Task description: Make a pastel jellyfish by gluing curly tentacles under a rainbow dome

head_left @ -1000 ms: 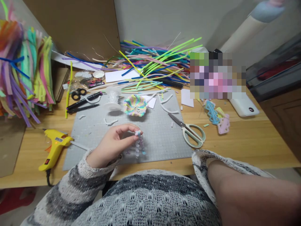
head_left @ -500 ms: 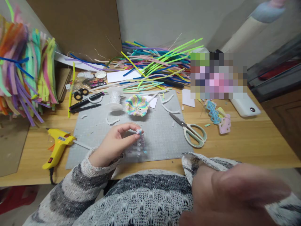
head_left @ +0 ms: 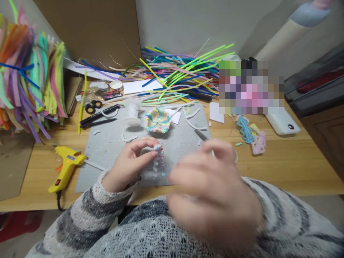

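Between thumb and forefinger, my left hand (head_left: pixel 131 159) pinches the top of a small dangling ornament (head_left: pixel 162 162) with curly pastel strands, held over the grey cutting mat (head_left: pixel 107 157). My right hand (head_left: pixel 209 190) is raised at the right of it, close to the camera and smeared by motion; whether it holds anything cannot be made out. It partly covers the scissors (head_left: pixel 200 135). Beyond my left hand a ruffled pastel flower-shaped piece (head_left: pixel 157 120) lies beside a spool of clear material (head_left: pixel 132 114).
A yellow glue gun (head_left: pixel 66 166) lies at the left, below pens (head_left: pixel 99 115) and a bundle of fuzzy stems (head_left: pixel 29 79). Loose coloured stems (head_left: pixel 182 73) are heaped at the back. A white phone-like device (head_left: pixel 282 120) and zigzag pieces (head_left: pixel 244 129) are at the right.
My right hand has moved left and up from the lower right corner, now near the ornament and in front of the scissors. The ornament has shifted slightly left in my left hand.
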The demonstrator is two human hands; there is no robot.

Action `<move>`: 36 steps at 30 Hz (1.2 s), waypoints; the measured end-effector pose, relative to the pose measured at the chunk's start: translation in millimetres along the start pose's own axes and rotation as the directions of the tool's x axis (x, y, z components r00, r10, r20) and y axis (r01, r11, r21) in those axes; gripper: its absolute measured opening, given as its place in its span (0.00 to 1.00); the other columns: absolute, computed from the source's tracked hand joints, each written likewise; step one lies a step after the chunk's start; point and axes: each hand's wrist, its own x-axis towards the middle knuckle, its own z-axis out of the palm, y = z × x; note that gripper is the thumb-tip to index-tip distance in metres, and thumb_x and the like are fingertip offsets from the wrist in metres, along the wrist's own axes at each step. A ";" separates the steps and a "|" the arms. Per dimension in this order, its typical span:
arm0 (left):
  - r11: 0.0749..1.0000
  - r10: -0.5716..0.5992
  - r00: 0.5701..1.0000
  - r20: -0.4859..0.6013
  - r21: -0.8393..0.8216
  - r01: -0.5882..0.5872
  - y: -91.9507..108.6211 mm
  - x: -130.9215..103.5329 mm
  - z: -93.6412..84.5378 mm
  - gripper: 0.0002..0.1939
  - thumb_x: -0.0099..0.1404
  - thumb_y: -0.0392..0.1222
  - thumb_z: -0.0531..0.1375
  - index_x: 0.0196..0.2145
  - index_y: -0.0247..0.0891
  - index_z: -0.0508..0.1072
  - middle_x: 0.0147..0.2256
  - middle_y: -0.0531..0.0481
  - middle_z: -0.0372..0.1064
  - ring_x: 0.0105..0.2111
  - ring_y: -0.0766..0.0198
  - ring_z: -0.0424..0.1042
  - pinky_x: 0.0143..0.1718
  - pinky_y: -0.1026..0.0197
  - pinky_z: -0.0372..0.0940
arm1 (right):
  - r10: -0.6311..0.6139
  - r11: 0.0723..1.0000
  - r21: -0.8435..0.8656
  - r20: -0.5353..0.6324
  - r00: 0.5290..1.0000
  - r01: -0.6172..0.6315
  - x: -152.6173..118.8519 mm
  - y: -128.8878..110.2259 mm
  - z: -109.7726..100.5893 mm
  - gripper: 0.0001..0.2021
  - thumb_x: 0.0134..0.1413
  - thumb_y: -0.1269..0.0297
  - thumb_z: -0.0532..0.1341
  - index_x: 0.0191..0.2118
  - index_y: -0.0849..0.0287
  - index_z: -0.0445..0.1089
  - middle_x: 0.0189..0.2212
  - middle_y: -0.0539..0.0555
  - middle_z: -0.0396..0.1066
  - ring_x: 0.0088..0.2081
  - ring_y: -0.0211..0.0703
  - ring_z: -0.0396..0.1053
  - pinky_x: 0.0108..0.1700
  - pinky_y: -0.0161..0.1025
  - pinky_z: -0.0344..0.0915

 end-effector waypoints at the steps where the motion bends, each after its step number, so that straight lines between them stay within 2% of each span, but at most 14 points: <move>1: 0.999 0.028 1.000 0.010 0.030 -0.029 1.2 -0.1 0.4 0.02 0.60 0.40 0.63 0.32 0.41 0.75 0.37 0.49 0.72 0.41 0.60 0.70 0.48 0.55 0.64 | -0.046 0.999 0.010 -0.040 0.998 0.046 6.1 10.2 9.6 0.05 0.60 0.61 0.56 0.40 0.43 0.68 0.37 0.45 0.74 0.41 0.40 0.69 0.49 0.49 0.56; 3: 0.993 0.079 0.996 0.032 0.088 -0.081 2.6 -0.2 1.7 0.02 0.61 0.39 0.63 0.33 0.40 0.75 0.37 0.48 0.72 0.42 0.60 0.70 0.49 0.54 0.63 | -0.095 0.995 -0.002 -0.172 0.980 0.096 15.7 32.0 28.3 0.06 0.59 0.66 0.59 0.42 0.51 0.67 0.39 0.50 0.73 0.41 0.42 0.69 0.47 0.49 0.56; 6: 0.978 0.119 0.992 0.050 0.165 -0.125 2.9 -0.4 3.7 0.01 0.62 0.37 0.62 0.33 0.38 0.74 0.38 0.47 0.71 0.41 0.61 0.70 0.48 0.54 0.63 | -0.098 0.994 0.018 -0.213 0.972 0.104 18.7 54.0 48.2 0.05 0.58 0.68 0.61 0.40 0.54 0.68 0.38 0.51 0.73 0.41 0.42 0.69 0.45 0.47 0.56; 10: 0.966 0.147 0.986 0.075 0.204 -0.159 2.1 -0.8 5.2 0.01 0.61 0.36 0.62 0.31 0.37 0.73 0.37 0.48 0.71 0.41 0.63 0.70 0.46 0.55 0.63 | -0.130 0.991 0.002 -0.223 0.966 0.134 10.5 57.8 59.2 0.05 0.58 0.67 0.62 0.40 0.54 0.69 0.39 0.50 0.73 0.42 0.44 0.69 0.46 0.48 0.54; 15: 0.965 0.160 0.981 0.112 0.193 -0.179 0.6 -1.6 6.2 0.01 0.61 0.34 0.62 0.31 0.36 0.73 0.36 0.48 0.72 0.40 0.63 0.71 0.46 0.56 0.63 | -0.157 0.987 -0.009 -0.197 0.968 0.159 7.2 57.5 64.2 0.03 0.59 0.67 0.61 0.40 0.54 0.69 0.38 0.50 0.74 0.42 0.43 0.69 0.46 0.49 0.53; 27: 0.945 0.184 0.978 0.096 0.256 -0.203 0.6 -1.0 7.6 0.02 0.60 0.34 0.62 0.29 0.37 0.74 0.33 0.50 0.72 0.36 0.64 0.71 0.42 0.57 0.64 | -0.230 0.972 -0.101 -0.236 0.944 0.212 7.4 61.2 67.5 0.01 0.59 0.67 0.61 0.36 0.53 0.69 0.35 0.47 0.76 0.41 0.42 0.68 0.46 0.49 0.51; 36: 0.963 0.136 0.984 0.115 0.219 -0.158 -0.8 -1.1 8.9 0.02 0.60 0.34 0.62 0.29 0.36 0.74 0.34 0.49 0.72 0.37 0.64 0.70 0.43 0.57 0.65 | -0.283 0.955 -0.149 -0.213 0.935 0.255 8.7 64.8 64.0 0.02 0.57 0.67 0.63 0.36 0.53 0.69 0.34 0.46 0.77 0.41 0.41 0.69 0.47 0.49 0.50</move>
